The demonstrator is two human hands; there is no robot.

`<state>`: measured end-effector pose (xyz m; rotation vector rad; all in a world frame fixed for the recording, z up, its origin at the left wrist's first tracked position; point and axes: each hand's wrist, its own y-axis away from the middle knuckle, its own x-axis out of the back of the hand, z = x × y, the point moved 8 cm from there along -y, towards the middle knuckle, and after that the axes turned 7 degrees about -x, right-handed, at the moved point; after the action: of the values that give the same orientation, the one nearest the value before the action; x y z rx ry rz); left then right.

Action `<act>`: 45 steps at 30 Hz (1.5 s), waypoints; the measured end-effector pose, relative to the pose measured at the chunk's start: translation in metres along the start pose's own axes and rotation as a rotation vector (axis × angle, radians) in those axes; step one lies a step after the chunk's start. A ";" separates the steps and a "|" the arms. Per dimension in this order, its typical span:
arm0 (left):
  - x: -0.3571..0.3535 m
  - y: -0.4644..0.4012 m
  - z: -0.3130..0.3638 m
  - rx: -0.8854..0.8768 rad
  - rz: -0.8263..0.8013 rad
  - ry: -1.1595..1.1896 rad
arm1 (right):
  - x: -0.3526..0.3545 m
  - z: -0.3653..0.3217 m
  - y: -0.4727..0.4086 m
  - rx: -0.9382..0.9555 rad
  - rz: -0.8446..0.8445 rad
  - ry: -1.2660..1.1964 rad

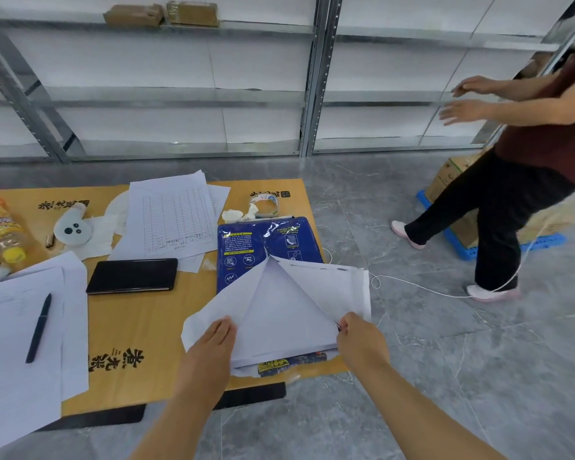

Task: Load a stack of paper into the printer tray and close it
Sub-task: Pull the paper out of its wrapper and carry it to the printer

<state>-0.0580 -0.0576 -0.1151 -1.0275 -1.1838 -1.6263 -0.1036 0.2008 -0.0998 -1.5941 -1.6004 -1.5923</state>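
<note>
A ream of white paper (279, 313) lies in a blue wrapper (266, 247) at the right end of the wooden table (146, 327). The wrapper is torn open, and its white inner flaps (332, 287) are folded back to both sides. My left hand (216, 343) rests flat on the left flap and the edge of the paper. My right hand (359, 336) pinches the right flap at its lower edge. No printer or printer tray shows in this view.
On the table lie a black tablet (132, 275), printed forms (173, 217), loose sheets with a pen (39, 327), a tape roll (264, 202), a yellow bottle (0, 227). A person (525, 180) stands on the right floor by a white cord (422, 287) and metal shelves (312, 94).
</note>
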 end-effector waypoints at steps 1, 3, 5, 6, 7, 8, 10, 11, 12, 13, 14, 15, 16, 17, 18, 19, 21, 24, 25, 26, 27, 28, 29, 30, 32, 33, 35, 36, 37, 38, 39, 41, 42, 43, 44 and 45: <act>0.000 -0.001 0.000 -0.011 0.011 0.001 | -0.001 0.000 0.000 -0.006 -0.012 -0.034; -0.001 -0.002 0.000 -0.020 0.008 -0.012 | 0.000 0.001 0.000 -0.036 -0.026 -0.113; 0.000 -0.002 0.000 -0.022 0.006 -0.027 | 0.004 0.003 0.000 -0.074 -0.017 -0.199; 0.000 -0.002 0.001 -0.023 0.011 -0.028 | 0.005 0.003 0.000 -0.083 -0.014 -0.238; 0.000 -0.002 0.001 -0.030 0.021 -0.028 | 0.006 0.003 0.000 -0.089 -0.014 -0.271; 0.001 -0.002 0.002 -0.033 0.033 -0.023 | 0.007 0.003 0.001 -0.095 -0.011 -0.301; 0.003 -0.002 0.002 -0.036 0.041 -0.026 | 0.010 0.004 0.000 -0.121 0.001 -0.374; 0.005 -0.001 0.003 -0.040 0.039 -0.029 | 0.010 0.005 0.000 -0.144 0.003 -0.417; 0.007 -0.001 0.003 -0.039 0.034 -0.033 | 0.011 0.006 0.000 -0.160 0.002 -0.454; 0.007 0.000 0.003 -0.033 0.037 -0.030 | 0.012 0.007 0.000 -0.171 -0.002 -0.477; 0.009 -0.001 0.003 -0.024 0.048 -0.026 | 0.012 0.007 0.000 -0.178 -0.007 -0.489; 0.008 0.000 0.002 -0.015 0.056 -0.030 | 0.012 0.007 0.001 -0.185 -0.012 -0.499; 0.008 0.001 0.003 -0.007 0.062 -0.037 | 0.012 0.006 0.001 -0.187 -0.015 -0.507; 0.007 0.001 0.004 -0.016 0.065 -0.048 | 0.011 0.006 0.001 -0.194 -0.016 -0.513; 0.005 0.001 0.003 -0.019 0.029 -0.062 | 0.012 0.006 0.002 -0.202 -0.011 -0.522; 0.005 0.001 -0.001 -0.027 0.042 -0.055 | 0.013 0.006 0.002 -0.210 -0.005 -0.535; 0.004 0.003 -0.002 -0.013 0.023 -0.085 | 0.012 0.006 0.000 -0.226 0.004 -0.565; 0.007 0.003 0.003 -0.033 0.083 -0.025 | 0.008 0.004 -0.002 -0.270 -0.007 -0.709; 0.008 0.004 0.006 -0.054 0.114 -0.016 | 0.005 0.003 -0.002 -0.287 -0.011 -0.755; 0.009 0.003 0.005 -0.046 0.110 0.000 | 0.005 0.001 -0.002 -0.287 -0.001 -0.769; 0.011 0.002 0.005 -0.045 0.107 -0.002 | 0.006 0.000 -0.002 -0.268 0.017 -0.734; 0.012 0.002 0.005 -0.047 0.112 -0.007 | 0.008 -0.003 -0.001 -0.239 0.036 -0.668; 0.012 0.002 0.004 -0.044 0.119 -0.010 | 0.011 -0.006 0.000 -0.204 0.057 -0.593; 0.010 0.002 0.003 -0.031 0.118 -0.016 | 0.014 -0.010 0.003 -0.163 0.078 -0.527; 0.006 0.002 -0.001 -0.016 0.148 -0.038 | 0.015 -0.016 0.008 -0.100 0.093 -0.421; 0.003 0.001 -0.002 -0.014 0.131 -0.045 | 0.015 -0.018 0.009 -0.083 0.095 -0.388; 0.001 -0.001 -0.004 -0.049 0.143 -0.092 | 0.014 -0.021 0.009 -0.059 0.095 -0.329; 0.002 -0.002 -0.003 -0.065 0.161 -0.116 | 0.014 -0.021 0.009 -0.049 0.098 -0.304; 0.003 -0.004 -0.003 -0.069 0.183 -0.124 | 0.015 -0.022 0.010 -0.047 0.104 -0.291; 0.003 -0.005 -0.003 -0.069 0.189 -0.124 | 0.016 -0.021 0.010 -0.050 0.110 -0.295; 0.002 -0.006 -0.003 -0.078 0.198 -0.133 | 0.016 -0.021 0.009 -0.056 0.107 -0.318; -0.002 -0.005 -0.003 -0.083 0.187 -0.135 | 0.013 -0.019 0.006 -0.085 0.072 -0.413; -0.002 -0.005 -0.003 -0.079 0.187 -0.134 | 0.011 -0.018 0.004 -0.110 0.049 -0.464; -0.001 -0.005 -0.003 -0.075 0.186 -0.123 | 0.008 -0.018 0.001 -0.133 0.024 -0.498; -0.001 -0.005 -0.003 -0.075 0.191 -0.103 | 0.004 -0.020 0.000 -0.148 0.002 -0.522; 0.000 -0.004 -0.003 -0.065 0.188 -0.087 | 0.001 -0.021 -0.001 -0.161 -0.019 -0.547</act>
<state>-0.0625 -0.0596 -0.1170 -1.2241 -1.0618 -1.4933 -0.1138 0.1836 -0.0937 -2.2506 -1.7766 -1.3944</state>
